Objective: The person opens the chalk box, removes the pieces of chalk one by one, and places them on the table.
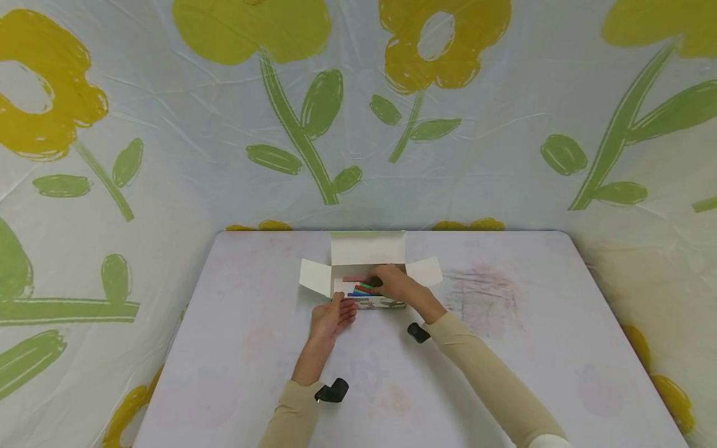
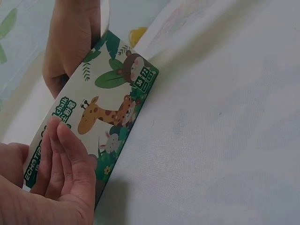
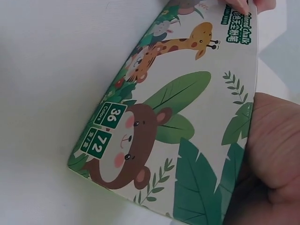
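A cardboard chalk box (image 1: 366, 247) stands with its lid and side flaps spread. Printed animals and the words "Colored chalk" cover its front (image 3: 183, 108). Inside lie several chalk sticks (image 1: 358, 294), red, green, blue and pink. My left hand (image 1: 330, 320) holds the front wall at its left end, thumb over the rim and fingers (image 2: 70, 150) against the printed face. My right hand (image 1: 394, 283) reaches into the box's right side, beside a dark piece (image 1: 373, 282). Its fingertips are hidden behind the front wall in both wrist views, so I cannot tell what they hold.
The box stands near the back of a pale table (image 1: 252, 348). Reddish and dark smudges (image 1: 487, 298) mark the surface to its right. A flowered cloth (image 1: 358, 137) hangs behind and along both sides. Black wrist devices (image 1: 333, 391) are on both arms.
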{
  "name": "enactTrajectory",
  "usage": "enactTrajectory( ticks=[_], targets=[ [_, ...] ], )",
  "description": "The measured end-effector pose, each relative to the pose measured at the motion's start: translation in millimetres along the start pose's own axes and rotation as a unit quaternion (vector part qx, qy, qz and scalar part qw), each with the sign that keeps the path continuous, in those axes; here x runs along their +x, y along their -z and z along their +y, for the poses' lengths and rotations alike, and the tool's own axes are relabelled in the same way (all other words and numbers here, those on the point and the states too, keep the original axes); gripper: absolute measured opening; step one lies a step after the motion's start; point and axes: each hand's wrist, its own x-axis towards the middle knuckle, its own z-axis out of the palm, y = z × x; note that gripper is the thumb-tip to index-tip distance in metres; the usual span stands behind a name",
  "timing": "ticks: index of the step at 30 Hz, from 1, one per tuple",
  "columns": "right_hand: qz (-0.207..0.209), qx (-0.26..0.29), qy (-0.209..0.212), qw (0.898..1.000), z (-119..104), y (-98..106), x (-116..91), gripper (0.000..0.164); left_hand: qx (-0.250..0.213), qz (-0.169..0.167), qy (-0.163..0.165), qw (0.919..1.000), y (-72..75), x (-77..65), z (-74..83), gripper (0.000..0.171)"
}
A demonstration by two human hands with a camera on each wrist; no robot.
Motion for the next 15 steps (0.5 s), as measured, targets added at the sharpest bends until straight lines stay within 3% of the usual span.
enactTrajectory(
  ticks=[10, 15],
  targets=[
    [-0.026, -0.025, -0.001, 0.999, -2.5, 3.9, 0.3, 0.009, 0.005, 0.006, -0.004, 1.0, -1.3, 1.0, -2.2, 0.044],
    [0.004, 0.003, 0.031, 0.999, -1.5, 6.6, -4.6, 0.009, 0.001, -0.001, -0.013, 0.9999, -0.9, -0.3, -1.7, 0.044]
  ],
)
